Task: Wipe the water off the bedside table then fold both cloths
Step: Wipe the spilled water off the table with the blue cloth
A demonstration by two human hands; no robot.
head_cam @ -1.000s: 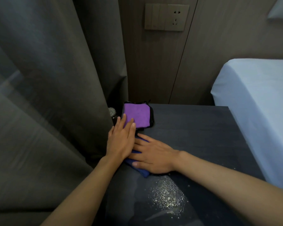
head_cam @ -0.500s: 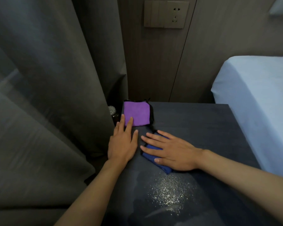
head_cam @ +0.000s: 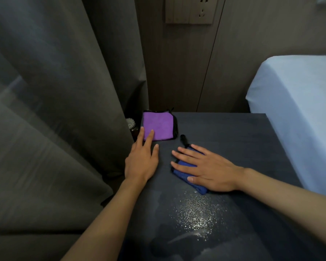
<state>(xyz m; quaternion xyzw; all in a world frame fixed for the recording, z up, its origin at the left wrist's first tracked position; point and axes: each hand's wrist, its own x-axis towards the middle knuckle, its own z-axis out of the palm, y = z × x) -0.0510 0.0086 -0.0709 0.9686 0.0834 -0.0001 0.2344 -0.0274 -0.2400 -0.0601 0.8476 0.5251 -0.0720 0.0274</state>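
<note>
The right hand (head_cam: 207, 167) presses flat on the blue cloth (head_cam: 191, 178), with the water (head_cam: 196, 215) just below it toward the frame's bottom, while the left hand (head_cam: 142, 159) lies flat, fingertips touching the purple cloth (head_cam: 158, 128).

Views: one, a wide-angle camera worn on the person's head.
Position: above the near edge of the counter (head_cam: 224, 132), at head height.
Facing: forward and steeply down, toward the far wall.
Nearness: close; the left forearm (head_cam: 105, 213) and right forearm (head_cam: 290, 191) entered from the bottom edge and reached mid-frame.
Left side: the curtain (head_cam: 55, 110) filled it from top to bottom.
Right side: the bed (head_cam: 299, 110) was cut by the frame edge.
Far limit: the wall socket (head_cam: 189, 10) was cropped at the top edge.
Near limit: the counter ran out of the bottom of the frame.
</note>
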